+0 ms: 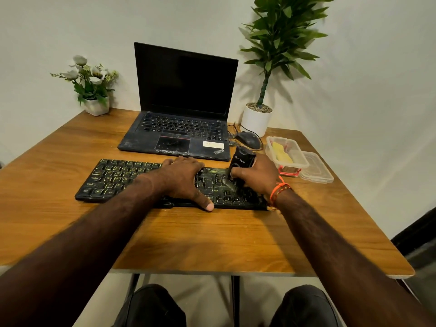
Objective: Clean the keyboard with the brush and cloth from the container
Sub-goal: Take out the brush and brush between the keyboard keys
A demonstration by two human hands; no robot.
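From the head camera, a black keyboard (132, 180) with yellow-green legends lies across the middle of the wooden tabletop (212, 237). The left hand (181, 178) rests flat on its centre, fingers spread and relaxed, thumb at the near edge. The right hand (257, 173) grips a black brush (241, 161), its lower end down on the keys at the keyboard's right end. Near the right edge sits an open clear container (286, 152) holding a yellow cloth (282, 153), its lid (316, 168) just beside it. Toward the far edge stand an open laptop (184, 102), a mouse (249, 139) and two potted plants (271, 55).
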